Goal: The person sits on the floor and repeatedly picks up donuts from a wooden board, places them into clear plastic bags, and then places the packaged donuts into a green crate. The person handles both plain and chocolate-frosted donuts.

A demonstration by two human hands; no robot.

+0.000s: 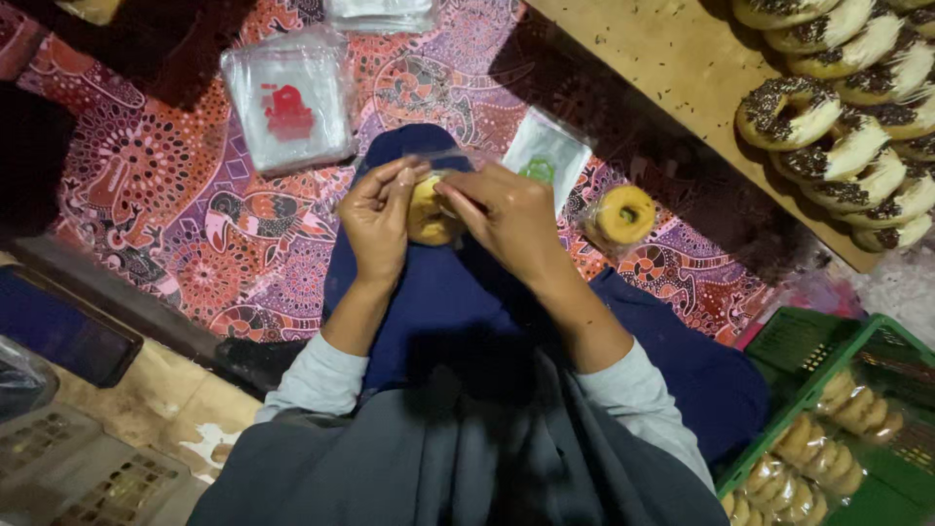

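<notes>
Both hands, left hand (pixel 378 222) and right hand (pixel 504 216), clamp a yellow doughnut (pixel 429 212) in its clear bag, one wrapped doughnut (pixel 623 216) lying right of the grip, packed ones in the green crate (pixel 838 429), many frosted doughnuts (pixel 847 136) unbagged beyond.

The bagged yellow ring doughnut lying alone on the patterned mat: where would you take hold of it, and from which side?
Grip the bagged yellow ring doughnut across its outer rim, coming from above. It lies flat, hole up, apart from the wooden board, so both sides of the ring look free. The right hand is nearest. Pinching the loose clear wrap alone might slip.
</notes>
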